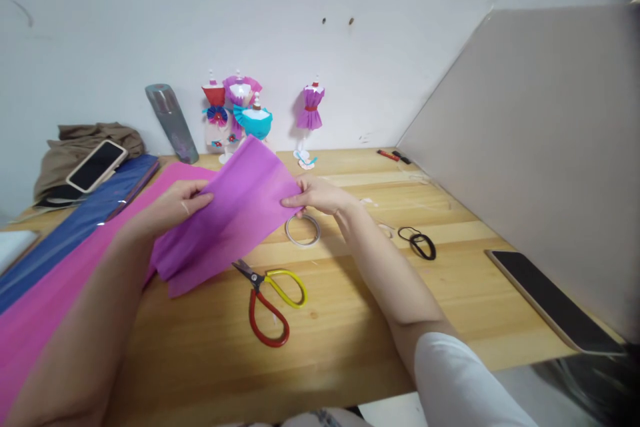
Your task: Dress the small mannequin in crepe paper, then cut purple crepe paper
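Observation:
A purple sheet of paper (235, 213) is stretched between my two hands above the wooden table. My left hand (187, 201) pinches its left side, thumb on top. At the right edge, my right hand (313, 195) grips the sheet between thumb and fingers. Scissors (256, 280) with one red and one yellow handle lie below the sheet, blades parted. A roll of tape (303, 231) rests flat just under my right hand. Long pink paper (65, 287) runs beneath my left forearm.
Small dress forms (256, 121) and another in purple (311, 107) stand by the wall, near a grey bottle (173, 123). A phone (97, 165) lies on brown cloth (55, 153) beside blue material (65, 227). Black bands (423, 245) and a dark tablet (553, 300) are at right.

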`<move>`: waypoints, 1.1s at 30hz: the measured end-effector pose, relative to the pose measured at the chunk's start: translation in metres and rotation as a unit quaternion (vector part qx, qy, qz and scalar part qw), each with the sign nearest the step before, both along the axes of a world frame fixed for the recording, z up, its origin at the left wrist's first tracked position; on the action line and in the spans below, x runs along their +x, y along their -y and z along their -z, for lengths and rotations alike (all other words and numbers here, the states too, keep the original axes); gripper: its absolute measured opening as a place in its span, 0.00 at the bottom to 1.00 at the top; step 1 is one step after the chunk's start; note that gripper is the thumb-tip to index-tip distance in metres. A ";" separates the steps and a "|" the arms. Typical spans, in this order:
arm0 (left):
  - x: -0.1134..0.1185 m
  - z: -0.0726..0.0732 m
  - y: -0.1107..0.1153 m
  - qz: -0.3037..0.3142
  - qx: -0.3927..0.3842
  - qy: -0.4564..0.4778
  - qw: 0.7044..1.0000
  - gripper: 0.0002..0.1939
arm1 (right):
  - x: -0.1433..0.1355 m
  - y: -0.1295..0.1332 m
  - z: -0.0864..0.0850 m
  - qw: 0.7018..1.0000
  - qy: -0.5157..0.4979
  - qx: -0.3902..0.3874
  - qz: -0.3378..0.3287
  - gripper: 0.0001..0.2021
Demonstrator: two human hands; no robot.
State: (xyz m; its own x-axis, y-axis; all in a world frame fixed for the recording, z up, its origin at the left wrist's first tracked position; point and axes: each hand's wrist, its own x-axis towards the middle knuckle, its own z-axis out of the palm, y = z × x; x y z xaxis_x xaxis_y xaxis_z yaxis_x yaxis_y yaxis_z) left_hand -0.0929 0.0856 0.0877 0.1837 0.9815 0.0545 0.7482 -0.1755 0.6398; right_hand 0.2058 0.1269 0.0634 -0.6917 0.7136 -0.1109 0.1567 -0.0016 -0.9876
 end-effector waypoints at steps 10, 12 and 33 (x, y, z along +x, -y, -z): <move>-0.003 0.006 -0.006 0.003 -0.067 0.140 0.988 0.22 | 0.005 -0.003 0.011 0.998 -0.002 0.022 -0.058 0.16; -0.005 0.006 -0.005 -0.001 -0.077 0.162 0.984 0.25 | 0.006 -0.003 0.012 0.997 0.014 0.011 -0.069 0.17; 0.054 0.032 0.020 0.065 0.101 -0.047 0.992 0.29 | -0.014 -0.004 0.018 0.988 -0.103 -0.043 0.109 0.13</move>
